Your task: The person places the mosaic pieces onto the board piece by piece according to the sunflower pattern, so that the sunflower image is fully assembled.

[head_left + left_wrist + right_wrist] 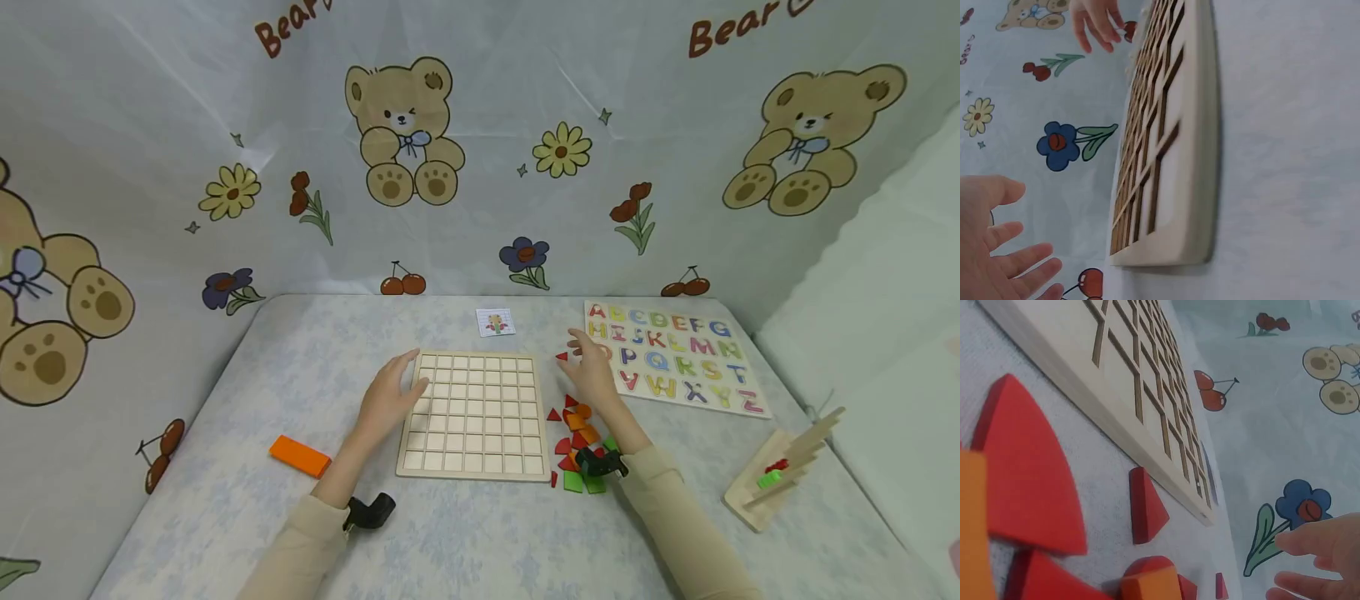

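A square wooden grid board lies in the middle of the table. My left hand is over its upper left edge, thumb toward the squares, fingers spread and holding nothing; the left wrist view shows the same hand with loose fingers. Past the board's right side, my right hand hovers with fingers parted near a small red triangle, nothing in its grasp. Below that hand lies a loose pile of red, orange and green pieces, among them a red curved piece and an orange piece.
An alphabet board with coloured letters lies at the back right. Behind the grid board is a small picture card. An orange block rests at left, and a wooden stand with red and green pieces is at far right.
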Action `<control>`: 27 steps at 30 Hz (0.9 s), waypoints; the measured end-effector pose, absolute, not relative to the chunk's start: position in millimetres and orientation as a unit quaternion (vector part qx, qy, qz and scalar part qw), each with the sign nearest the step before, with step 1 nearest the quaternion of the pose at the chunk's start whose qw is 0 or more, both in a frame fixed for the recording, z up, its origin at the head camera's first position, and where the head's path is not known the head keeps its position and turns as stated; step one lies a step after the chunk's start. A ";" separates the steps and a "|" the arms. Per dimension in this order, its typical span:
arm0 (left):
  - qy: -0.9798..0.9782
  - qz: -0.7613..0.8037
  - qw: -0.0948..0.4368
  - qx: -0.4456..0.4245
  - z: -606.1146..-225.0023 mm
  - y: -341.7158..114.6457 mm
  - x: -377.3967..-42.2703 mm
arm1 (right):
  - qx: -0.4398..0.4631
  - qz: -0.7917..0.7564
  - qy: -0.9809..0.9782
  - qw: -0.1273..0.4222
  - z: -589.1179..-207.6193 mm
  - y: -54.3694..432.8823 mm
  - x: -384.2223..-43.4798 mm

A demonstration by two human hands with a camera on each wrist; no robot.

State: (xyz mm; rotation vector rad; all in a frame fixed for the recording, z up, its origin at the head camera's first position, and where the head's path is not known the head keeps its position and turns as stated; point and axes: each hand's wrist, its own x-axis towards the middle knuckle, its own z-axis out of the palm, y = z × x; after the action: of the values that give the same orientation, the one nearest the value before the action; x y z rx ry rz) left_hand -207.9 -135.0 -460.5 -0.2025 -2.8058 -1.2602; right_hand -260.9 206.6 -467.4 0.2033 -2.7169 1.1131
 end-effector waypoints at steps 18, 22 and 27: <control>-0.837 -0.547 0.026 -0.028 -511.8 -145.3 -192.7 | 0.074 0.434 -0.897 0.035 -489.6 244.7 -213.2; -0.834 -0.550 0.032 -0.022 -516.0 -147.4 -193.4 | 0.102 0.435 -0.894 0.014 -494.9 247.2 -201.8; -0.829 -0.558 0.034 -0.018 -519.8 -148.8 -193.7 | 0.121 0.435 -0.892 0.002 -498.4 247.9 -194.6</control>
State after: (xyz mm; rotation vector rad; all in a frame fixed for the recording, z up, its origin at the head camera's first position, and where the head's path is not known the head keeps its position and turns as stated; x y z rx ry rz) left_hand -193.7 -148.8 -519.8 -0.0554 -2.5490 -1.7179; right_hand -194.6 247.9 -498.4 0.3793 -2.8003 1.3636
